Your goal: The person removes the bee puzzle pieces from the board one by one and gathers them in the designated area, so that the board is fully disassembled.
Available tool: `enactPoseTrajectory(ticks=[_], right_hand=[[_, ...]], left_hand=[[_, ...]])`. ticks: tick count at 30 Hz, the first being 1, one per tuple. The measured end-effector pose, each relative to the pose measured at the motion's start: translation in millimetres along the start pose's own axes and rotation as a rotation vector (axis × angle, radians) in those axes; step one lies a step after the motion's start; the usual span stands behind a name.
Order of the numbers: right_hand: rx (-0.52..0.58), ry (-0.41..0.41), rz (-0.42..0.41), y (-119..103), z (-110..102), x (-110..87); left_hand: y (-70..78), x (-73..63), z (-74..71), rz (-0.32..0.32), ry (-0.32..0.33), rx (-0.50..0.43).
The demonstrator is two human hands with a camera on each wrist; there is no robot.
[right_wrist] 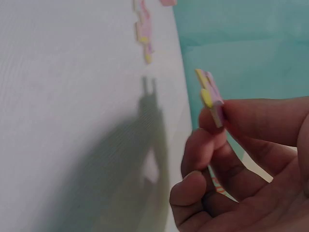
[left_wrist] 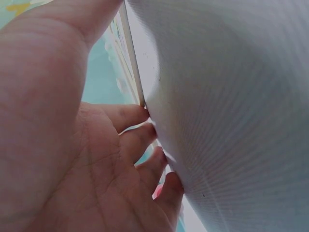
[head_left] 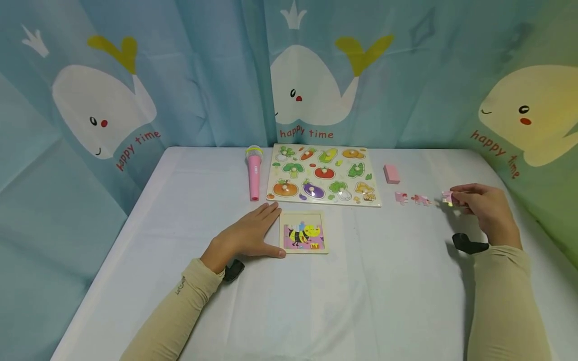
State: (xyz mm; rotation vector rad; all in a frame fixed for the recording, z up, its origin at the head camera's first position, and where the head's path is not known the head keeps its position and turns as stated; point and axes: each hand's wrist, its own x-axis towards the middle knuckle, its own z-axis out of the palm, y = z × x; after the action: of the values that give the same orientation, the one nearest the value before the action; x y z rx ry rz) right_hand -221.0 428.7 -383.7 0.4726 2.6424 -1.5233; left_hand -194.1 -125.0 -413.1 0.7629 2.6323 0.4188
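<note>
A small square puzzle board with a bee picture lies on the table; the strip along its top is bare wood. My left hand rests at its left edge, thumb by the lower corner and fingers by the upper one. In the left wrist view, the fingers are spread along the board's edge. At the right, my right hand pinches a pink and yellow puzzle piece between thumb and fingertips, raised above the table. Two more pink puzzle pieces, one and another, lie to its left.
Behind the bee board lies a larger vegetable peg board. A pink toy microphone sits to its left, and a pink block to its right. Curtains with whale prints hang along the white table's back and sides.
</note>
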Motion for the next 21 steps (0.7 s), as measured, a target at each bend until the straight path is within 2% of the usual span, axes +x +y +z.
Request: enactPoseTrajectory(ticks=[5, 14, 21], right_hand=[[-0.033, -0.025, 0.053, 5.9, -0.5, 3.5], [-0.119, 0.020, -0.031, 3.3, 12.4, 10.7], [-0.193, 0.064, 0.011, 5.3, 17.1, 15.5]], left_hand=[[-0.4, 0.4, 0.2, 0.001, -0.002, 0.006], [-2.3, -0.2, -0.8, -0.007, -0.002, 0.015], [-1.2, 1.0, -3.2, 0.009, -0.003, 0.017]])
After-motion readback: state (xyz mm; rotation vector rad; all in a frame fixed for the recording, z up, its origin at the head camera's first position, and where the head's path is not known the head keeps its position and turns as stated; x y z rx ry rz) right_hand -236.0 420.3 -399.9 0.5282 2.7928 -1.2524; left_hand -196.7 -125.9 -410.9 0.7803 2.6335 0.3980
